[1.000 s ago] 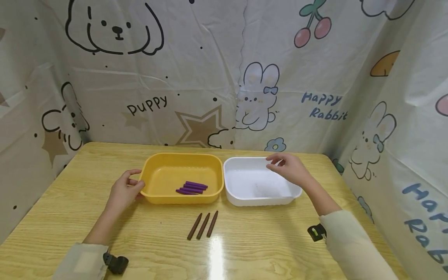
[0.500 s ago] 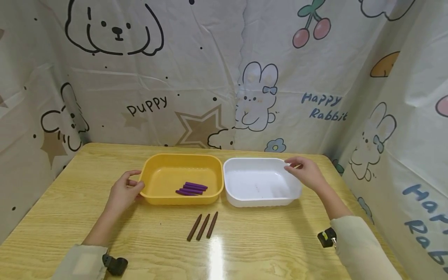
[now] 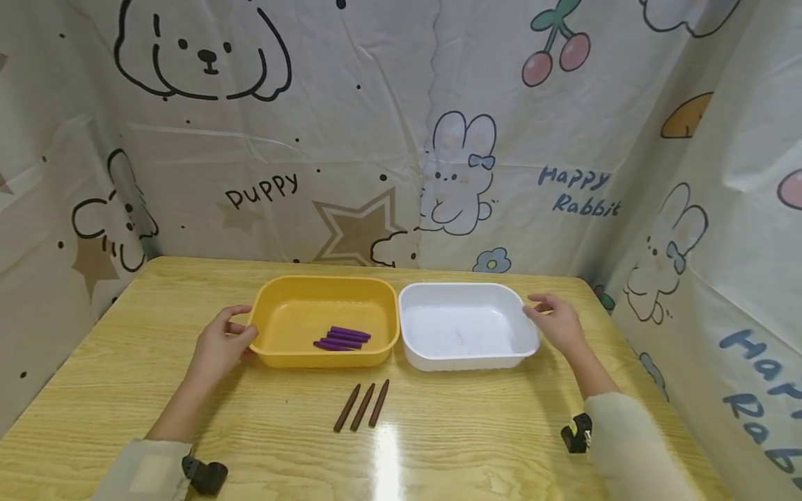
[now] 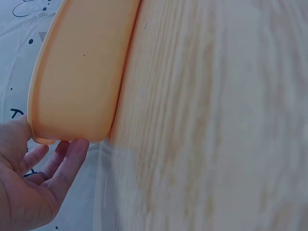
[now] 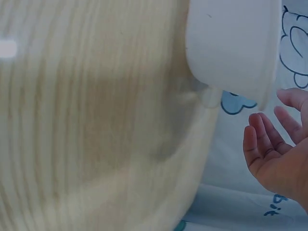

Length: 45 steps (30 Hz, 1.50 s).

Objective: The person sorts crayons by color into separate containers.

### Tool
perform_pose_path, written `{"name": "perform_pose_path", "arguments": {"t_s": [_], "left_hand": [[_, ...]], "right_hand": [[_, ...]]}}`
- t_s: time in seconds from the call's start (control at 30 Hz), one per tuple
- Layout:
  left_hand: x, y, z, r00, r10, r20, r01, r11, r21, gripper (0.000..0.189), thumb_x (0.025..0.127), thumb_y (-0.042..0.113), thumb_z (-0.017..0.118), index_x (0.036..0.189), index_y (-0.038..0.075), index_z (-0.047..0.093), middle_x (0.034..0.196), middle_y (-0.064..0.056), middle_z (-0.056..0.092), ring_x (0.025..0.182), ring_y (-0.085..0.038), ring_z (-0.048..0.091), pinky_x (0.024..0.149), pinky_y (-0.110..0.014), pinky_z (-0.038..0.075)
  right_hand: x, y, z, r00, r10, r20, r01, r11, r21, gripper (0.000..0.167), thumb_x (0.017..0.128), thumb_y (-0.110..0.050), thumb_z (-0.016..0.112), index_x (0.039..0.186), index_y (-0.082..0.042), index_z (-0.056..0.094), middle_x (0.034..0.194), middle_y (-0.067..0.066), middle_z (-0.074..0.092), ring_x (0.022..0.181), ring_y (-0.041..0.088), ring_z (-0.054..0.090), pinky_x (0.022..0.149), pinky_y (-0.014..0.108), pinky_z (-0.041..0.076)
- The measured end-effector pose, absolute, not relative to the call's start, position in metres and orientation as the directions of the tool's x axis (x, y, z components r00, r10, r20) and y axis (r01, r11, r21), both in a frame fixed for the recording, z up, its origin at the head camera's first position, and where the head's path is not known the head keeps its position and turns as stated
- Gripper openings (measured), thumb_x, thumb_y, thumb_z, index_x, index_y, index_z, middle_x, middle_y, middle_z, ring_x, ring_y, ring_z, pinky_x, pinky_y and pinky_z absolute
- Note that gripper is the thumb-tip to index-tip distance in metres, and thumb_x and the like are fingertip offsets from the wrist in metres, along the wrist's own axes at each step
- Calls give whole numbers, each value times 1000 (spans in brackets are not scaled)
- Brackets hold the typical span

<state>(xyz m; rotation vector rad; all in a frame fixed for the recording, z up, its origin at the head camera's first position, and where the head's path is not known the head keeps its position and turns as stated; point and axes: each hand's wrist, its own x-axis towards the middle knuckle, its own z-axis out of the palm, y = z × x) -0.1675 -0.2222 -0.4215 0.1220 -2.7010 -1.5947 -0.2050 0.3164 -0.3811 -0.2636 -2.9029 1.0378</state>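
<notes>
My left hand [image 3: 221,342] grips the left end of a yellow plastic tub [image 3: 263,356]. In the left wrist view its thumb lies at the rim of the tub, and its fingertips [image 4: 79,146] touch the outer end wall. Several purple crayon-like sticks [image 3: 343,337] lie inside the yellow tub. A white plastic tub [image 3: 464,362] stands right beside it. My right hand [image 3: 557,323] is at the white tub's right end, fingers loosely bent and holding nothing. The right wrist view shows a small gap between its fingertips [image 5: 252,132] and that tub.
Three brown pointed sticks [image 3: 360,407] lie side by side on the wooden table [image 3: 263,445], in front of the tubs. A printed cloth [image 3: 351,139] hangs behind the table and along its sides. Each wrist carries a small black camera [image 3: 207,476].
My right hand has moved right from above the white tub's back rim to just outside its right end. The left hand has stayed on the yellow tub.
</notes>
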Motion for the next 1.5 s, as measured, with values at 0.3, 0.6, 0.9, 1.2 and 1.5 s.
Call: {"name": "perform_pose_path", "arguments": {"t_s": [0.3, 0.6, 0.9, 1.2, 1.5], "left_hand": [[-169, -222, -420, -997, -64, -43, -68, 477, 876, 51, 94, 20, 51, 140, 5, 36, 104, -17, 52, 74, -18, 64, 65, -27, 58], [-168, -224, -418, -998, -64, -23, -51, 490, 870, 50, 94, 22, 51, 140, 5, 37, 105, -18, 54, 75, -17, 63, 65, -27, 58], [-164, -226, -418, -998, -62, -7, -39, 516, 856, 54, 95, 31, 51, 140, 4, 37, 107, -20, 55, 77, -16, 63, 65, -27, 58], [-159, -232, -415, -996, -84, 36, -16, 550, 835, 69, 92, 50, 48, 141, 3, 35, 119, -21, 53, 95, -27, 62, 67, -23, 55], [-143, -229, -409, -988, -61, 144, 74, 627, 775, 56, 94, 40, 51, 134, 1, 44, 115, -21, 55, 104, -34, 53, 82, -45, 50]], "right_hand": [[-208, 311, -402, -971, 235, -38, 194, 685, -702, 50, 93, -26, 55, 136, -3, 44, 121, 26, 52, 106, 34, 53, 72, 25, 51], [-205, 305, -407, -963, 264, -48, 215, 652, -727, 48, 94, -19, 53, 139, -5, 42, 122, 27, 52, 103, 33, 55, 69, 24, 53], [-204, 303, -408, -964, 263, -29, 196, 638, -744, 48, 93, -18, 55, 138, -5, 43, 118, 28, 54, 99, 32, 57, 67, 24, 54], [-205, 305, -415, -955, 295, -11, 196, 608, -769, 47, 93, -17, 55, 137, -8, 45, 117, 25, 55, 98, 28, 57, 64, 20, 52], [-203, 304, -416, -951, 309, -34, 216, 577, -788, 47, 93, -19, 55, 138, -9, 45, 119, 26, 53, 100, 30, 57, 66, 20, 53]]}}
